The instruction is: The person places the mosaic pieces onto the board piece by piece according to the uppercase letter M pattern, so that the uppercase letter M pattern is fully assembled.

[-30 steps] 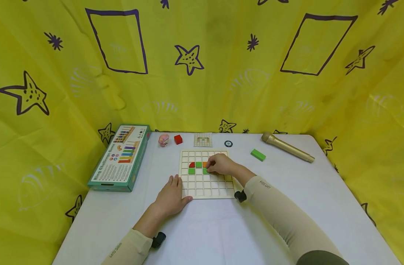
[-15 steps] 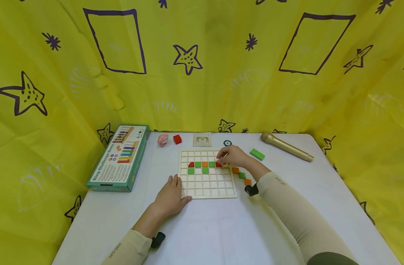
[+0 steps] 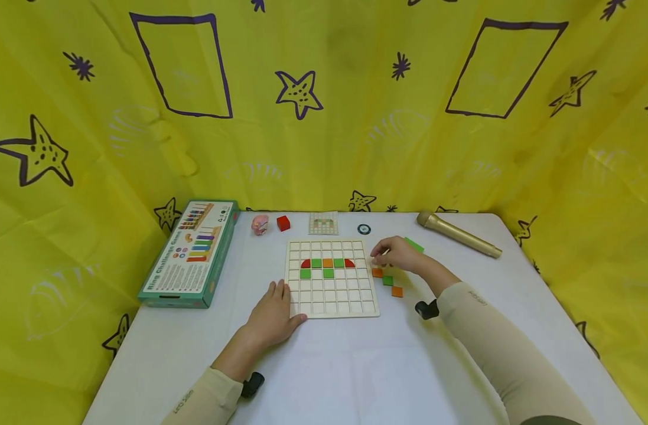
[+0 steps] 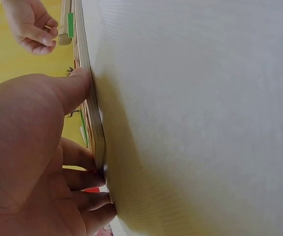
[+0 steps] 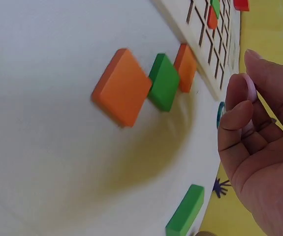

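Head high, wrists close; share board [image 3: 331,277].

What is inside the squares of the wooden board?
The wooden board holds a row of red, green, orange, green, red tiles, with two green tiles below. The other squares look empty. The left hand covers the board's near-left corner.

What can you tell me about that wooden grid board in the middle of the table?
The wooden grid board is a pale, square tray lying flat on the white table, divided by thin ribs into small square cells. Most cells look bare. One row holds a red quarter-round, green, orange, green and another red quarter-round; two green squares sit in the row below. The left hand rests against its near left corner. The right hand is off its right side, apart from it.
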`<state>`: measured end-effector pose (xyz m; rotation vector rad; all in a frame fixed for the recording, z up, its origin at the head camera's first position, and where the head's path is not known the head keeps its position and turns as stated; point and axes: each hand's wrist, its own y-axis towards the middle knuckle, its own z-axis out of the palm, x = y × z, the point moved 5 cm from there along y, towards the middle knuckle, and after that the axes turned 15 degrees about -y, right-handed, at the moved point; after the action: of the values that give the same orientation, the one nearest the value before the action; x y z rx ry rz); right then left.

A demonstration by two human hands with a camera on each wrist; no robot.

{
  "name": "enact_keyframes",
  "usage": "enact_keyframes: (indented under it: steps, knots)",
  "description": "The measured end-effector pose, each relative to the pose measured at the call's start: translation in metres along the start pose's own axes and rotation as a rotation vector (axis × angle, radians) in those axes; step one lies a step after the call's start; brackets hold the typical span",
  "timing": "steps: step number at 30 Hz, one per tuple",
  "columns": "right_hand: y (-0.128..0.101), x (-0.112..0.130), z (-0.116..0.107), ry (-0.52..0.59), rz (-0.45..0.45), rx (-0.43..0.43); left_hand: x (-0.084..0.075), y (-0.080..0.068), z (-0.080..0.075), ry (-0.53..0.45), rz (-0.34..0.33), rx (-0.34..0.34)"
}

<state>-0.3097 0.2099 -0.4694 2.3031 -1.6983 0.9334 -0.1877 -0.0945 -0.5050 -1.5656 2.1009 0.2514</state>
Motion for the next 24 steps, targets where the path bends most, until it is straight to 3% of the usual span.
enact_keyframes:
  steps: [13, 24]
  knots:
    - [-0.013, -0.037, 0.004, 0.018, 0.055, -0.020, 0.000, -0.001, 0.000, -0.009, 0.004, -0.002]
    - [-0.025, -0.048, 0.015, 0.044, 0.057, -0.010, 0.001, 0.001, 0.002, -0.007, -0.003, 0.004]
